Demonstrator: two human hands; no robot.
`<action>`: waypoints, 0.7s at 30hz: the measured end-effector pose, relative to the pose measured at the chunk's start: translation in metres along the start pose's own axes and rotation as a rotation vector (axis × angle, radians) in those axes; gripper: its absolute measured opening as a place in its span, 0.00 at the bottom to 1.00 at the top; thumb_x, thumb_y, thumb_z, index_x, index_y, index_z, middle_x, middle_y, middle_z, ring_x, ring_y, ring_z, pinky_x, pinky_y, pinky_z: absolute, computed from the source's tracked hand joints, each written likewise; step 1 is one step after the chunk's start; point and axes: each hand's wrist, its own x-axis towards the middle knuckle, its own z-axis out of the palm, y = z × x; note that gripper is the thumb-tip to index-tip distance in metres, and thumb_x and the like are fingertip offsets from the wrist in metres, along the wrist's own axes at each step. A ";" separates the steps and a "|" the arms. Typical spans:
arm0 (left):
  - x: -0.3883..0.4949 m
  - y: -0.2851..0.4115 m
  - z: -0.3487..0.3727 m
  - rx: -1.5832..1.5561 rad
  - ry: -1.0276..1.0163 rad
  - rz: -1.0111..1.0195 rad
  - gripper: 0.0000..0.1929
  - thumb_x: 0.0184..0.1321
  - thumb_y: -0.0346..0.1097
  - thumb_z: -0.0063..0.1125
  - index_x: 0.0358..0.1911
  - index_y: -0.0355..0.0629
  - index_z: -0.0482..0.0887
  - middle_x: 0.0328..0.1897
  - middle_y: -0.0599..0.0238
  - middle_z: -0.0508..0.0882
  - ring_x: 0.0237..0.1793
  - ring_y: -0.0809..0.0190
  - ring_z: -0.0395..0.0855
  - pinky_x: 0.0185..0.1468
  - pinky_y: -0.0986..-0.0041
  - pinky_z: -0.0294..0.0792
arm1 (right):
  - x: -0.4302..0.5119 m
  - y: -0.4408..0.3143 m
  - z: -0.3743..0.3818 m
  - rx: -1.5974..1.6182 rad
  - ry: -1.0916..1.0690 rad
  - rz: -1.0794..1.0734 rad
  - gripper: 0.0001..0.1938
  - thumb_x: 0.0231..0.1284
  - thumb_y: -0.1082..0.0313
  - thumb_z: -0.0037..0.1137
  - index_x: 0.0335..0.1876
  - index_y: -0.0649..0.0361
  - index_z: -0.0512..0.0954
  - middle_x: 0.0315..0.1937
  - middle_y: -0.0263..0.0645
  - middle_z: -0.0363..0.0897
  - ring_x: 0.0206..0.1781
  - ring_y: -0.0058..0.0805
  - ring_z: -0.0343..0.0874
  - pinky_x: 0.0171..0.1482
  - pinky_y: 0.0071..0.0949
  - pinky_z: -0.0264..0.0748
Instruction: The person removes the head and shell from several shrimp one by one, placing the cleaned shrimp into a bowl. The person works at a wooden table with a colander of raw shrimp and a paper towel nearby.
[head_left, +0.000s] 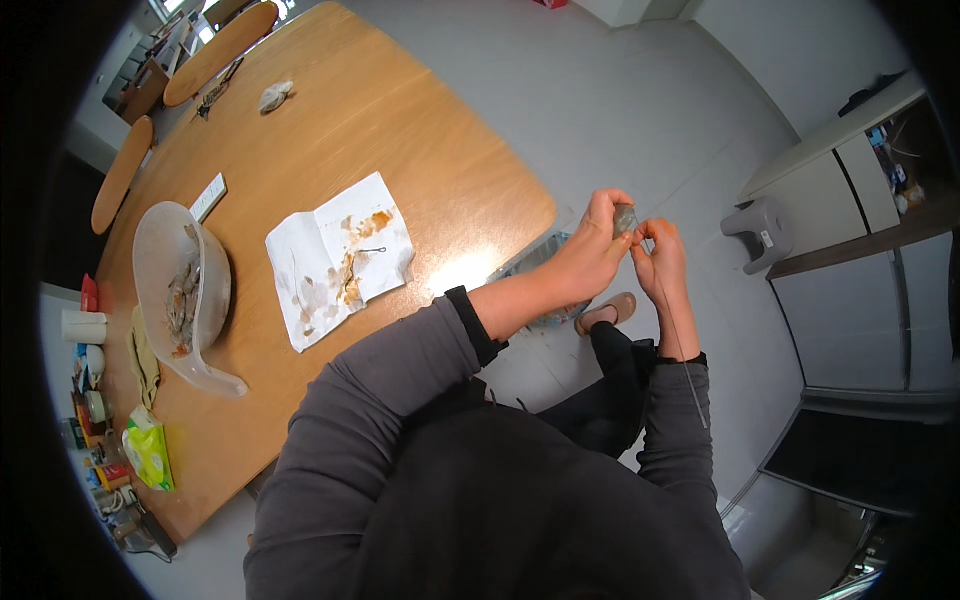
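Beyond the table's right corner, above the floor, both hands are close together. My left hand pinches a grey, translucent piece that looks like a raw shrimp. Right beside it, my right hand has thumb and forefinger closed on a thin rod or wire, whose long end trails back over the wrist and sleeve. Whether its front tip enters the grey piece is too small to tell. On the table lies a stained white paper sheet with a loop-ended metal pin on it.
A handled translucent plastic bowl holds several raw shrimp. Also on the wooden table are a power strip, crumpled tissue, cloth and wipes pack. A plastic-lined bin stands below my hands; a grey stool is right.
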 end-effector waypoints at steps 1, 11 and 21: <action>0.000 -0.001 0.000 -0.011 0.000 -0.005 0.19 0.69 0.32 0.44 0.59 0.37 0.58 0.59 0.48 0.66 0.62 0.48 0.66 0.66 0.62 0.59 | 0.001 0.001 0.000 0.003 -0.011 0.001 0.05 0.48 0.79 0.55 0.27 0.59 0.73 0.31 0.39 0.76 0.41 0.42 0.72 0.45 0.36 0.69; 0.000 -0.001 0.001 -0.011 0.022 -0.018 0.19 0.69 0.32 0.44 0.59 0.37 0.57 0.57 0.44 0.68 0.62 0.46 0.67 0.65 0.60 0.60 | 0.005 -0.005 -0.007 0.019 -0.070 0.162 0.05 0.49 0.74 0.53 0.32 0.59 0.79 0.34 0.48 0.77 0.43 0.47 0.75 0.46 0.38 0.71; 0.001 -0.006 0.001 -0.026 0.020 -0.026 0.20 0.68 0.33 0.47 0.59 0.37 0.58 0.58 0.42 0.68 0.63 0.47 0.68 0.64 0.60 0.61 | 0.005 -0.002 -0.004 0.055 -0.087 0.079 0.07 0.53 0.68 0.59 0.35 0.61 0.80 0.40 0.44 0.81 0.48 0.45 0.76 0.49 0.37 0.72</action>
